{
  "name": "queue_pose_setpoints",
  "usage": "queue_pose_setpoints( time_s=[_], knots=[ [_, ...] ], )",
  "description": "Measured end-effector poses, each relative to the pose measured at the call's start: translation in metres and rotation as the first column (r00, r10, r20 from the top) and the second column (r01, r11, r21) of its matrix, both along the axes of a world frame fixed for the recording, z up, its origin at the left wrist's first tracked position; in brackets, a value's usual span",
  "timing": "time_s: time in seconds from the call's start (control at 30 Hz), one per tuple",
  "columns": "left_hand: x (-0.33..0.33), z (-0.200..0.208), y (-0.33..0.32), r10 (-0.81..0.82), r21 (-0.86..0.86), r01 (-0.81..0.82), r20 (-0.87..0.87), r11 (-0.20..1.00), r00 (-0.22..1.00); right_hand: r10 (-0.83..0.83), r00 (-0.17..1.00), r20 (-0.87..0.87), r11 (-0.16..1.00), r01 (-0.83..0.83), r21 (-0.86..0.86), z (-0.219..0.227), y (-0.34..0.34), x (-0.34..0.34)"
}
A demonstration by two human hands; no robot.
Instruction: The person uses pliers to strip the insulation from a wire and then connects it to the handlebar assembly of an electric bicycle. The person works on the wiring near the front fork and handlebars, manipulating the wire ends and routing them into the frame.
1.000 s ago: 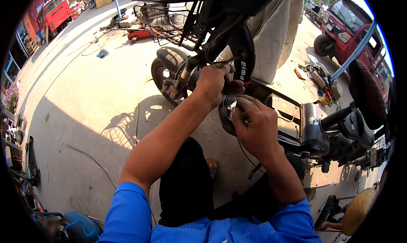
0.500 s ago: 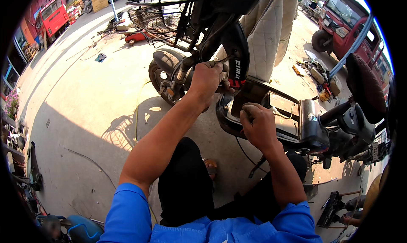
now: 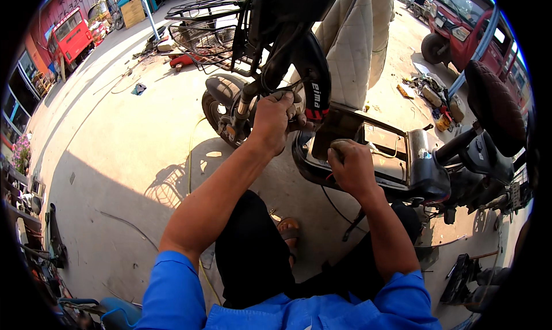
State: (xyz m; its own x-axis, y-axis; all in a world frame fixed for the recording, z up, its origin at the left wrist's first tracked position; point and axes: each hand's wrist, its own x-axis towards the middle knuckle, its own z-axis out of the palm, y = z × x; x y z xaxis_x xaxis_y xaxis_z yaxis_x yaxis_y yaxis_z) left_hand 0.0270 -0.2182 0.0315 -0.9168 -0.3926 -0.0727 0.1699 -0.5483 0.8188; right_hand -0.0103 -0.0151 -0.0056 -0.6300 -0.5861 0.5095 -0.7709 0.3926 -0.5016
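Note:
An electric scooter with its floor cover off stands before me, its black front column (image 3: pixel 317 91) at the middle. My left hand (image 3: pixel 272 121) is closed beside that column, thumb and fingers pinched together. A thin dark cable (image 3: pixel 296 85) runs near the fingertips, but what they pinch is too small to make out. My right hand (image 3: pixel 352 164) is closed, its fingers curled at the near edge of the open floor compartment (image 3: pixel 323 135). A small bit of red shows by its fingers; whatever they grip is hidden. Farther right in the compartment lies a boxy battery (image 3: pixel 384 139) with a pale wire.
A wire basket (image 3: pixel 210 33) sits at the scooter's front, and a quilted pale cover (image 3: pixel 351 42) hangs behind the column. The brown saddle (image 3: pixel 495 102) rises at right. Parts lie heaped (image 3: pixel 434 97) near a red vehicle (image 3: pixel 460 28). A yellow hose (image 3: pixel 191 157) crosses the concrete.
My left hand's fingers have shifted slightly down and left beside the column. My right hand stays curled at the compartment edge. The whole view has tilted a little.

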Motion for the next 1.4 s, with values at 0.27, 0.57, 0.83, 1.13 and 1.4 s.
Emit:
queue_pose_setpoints(
  time_s=[0.27, 0.57, 0.83, 1.13, 1.4],
  knots=[
    [0.002, 0.004, -0.009, -0.066, 0.218, 0.074, -0.044, 0.973, 0.997, -0.067, 0.99, 0.127, 0.996, 0.059, 0.061, -0.017, 0.018, -0.017],
    [0.006, 0.01, -0.008, -0.082, 0.174, 0.087, -0.036, 0.981, 0.996, -0.108, 0.975, 0.195, 0.992, 0.093, 0.084, -0.018, 0.027, -0.023],
    [0.001, -0.003, -0.016, -0.089, 0.319, 0.11, -0.08, 0.941, 0.993, -0.116, 0.983, 0.145, 0.991, 0.104, 0.085, -0.015, 0.034, -0.026],
    [0.004, -0.001, -0.018, -0.135, 0.248, 0.146, -0.063, 0.958, 0.989, -0.146, 0.978, 0.146, 0.978, 0.121, 0.171, -0.014, 0.042, -0.03],
    [0.01, -0.002, -0.024, -0.16, 0.154, 0.163, -0.029, 0.975, 0.987, -0.144, 0.98, 0.134, 0.984, 0.127, 0.126, -0.02, 0.045, -0.034]
  ],
)
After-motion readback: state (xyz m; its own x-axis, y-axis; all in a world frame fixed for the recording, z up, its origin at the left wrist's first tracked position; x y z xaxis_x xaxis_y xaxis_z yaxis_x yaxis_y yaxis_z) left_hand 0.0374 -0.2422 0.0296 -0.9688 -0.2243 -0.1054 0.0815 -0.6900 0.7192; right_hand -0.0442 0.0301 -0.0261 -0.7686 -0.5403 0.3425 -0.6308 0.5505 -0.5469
